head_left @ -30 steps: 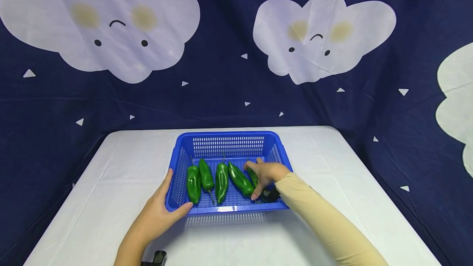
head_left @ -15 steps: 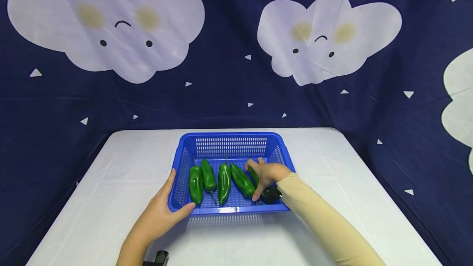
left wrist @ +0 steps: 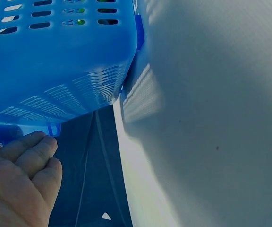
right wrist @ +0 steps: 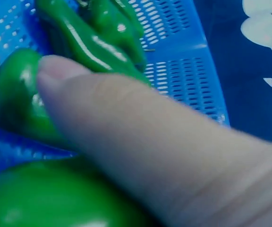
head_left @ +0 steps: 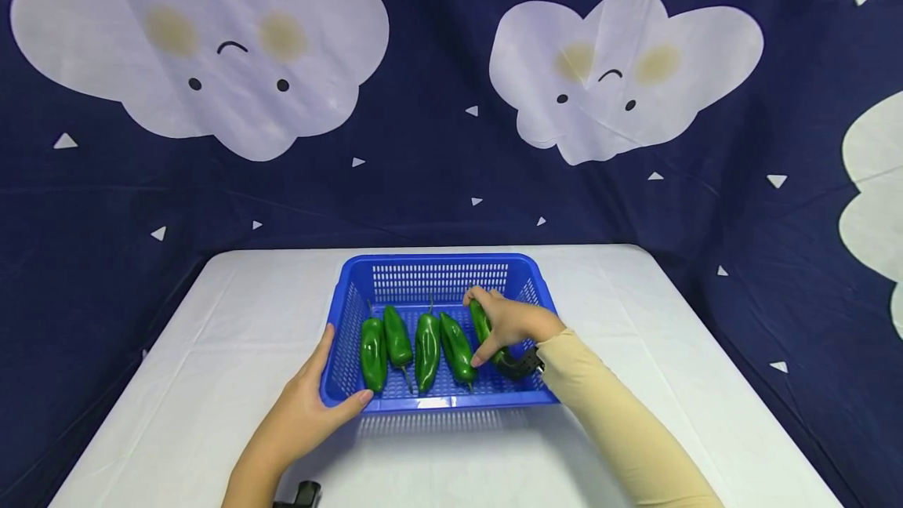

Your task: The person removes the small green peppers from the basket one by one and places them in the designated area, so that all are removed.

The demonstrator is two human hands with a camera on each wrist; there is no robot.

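Observation:
Several glossy green peppers lie side by side in a blue plastic basket. My left hand holds the basket's front left corner, thumb on the front rim and fingers along the left side; in the left wrist view the fingers reach under the rim. Inside the basket, my right hand curls its fingers round the far end of the rightmost pepper, whose near part is hidden below the hand. Its thumb rests on the neighbouring pepper, as the right wrist view shows the thumb across it.
The basket stands on a white-covered table. Behind hangs a dark blue curtain with cloud prints. A black wrist camera hangs below the right wrist, close to the basket's front right corner.
My right hand has shifted slightly back and right, showing more of the rightmost pepper. The pepper beside it has turned straighter, its near end swinging left. The left hand keeps its hold.

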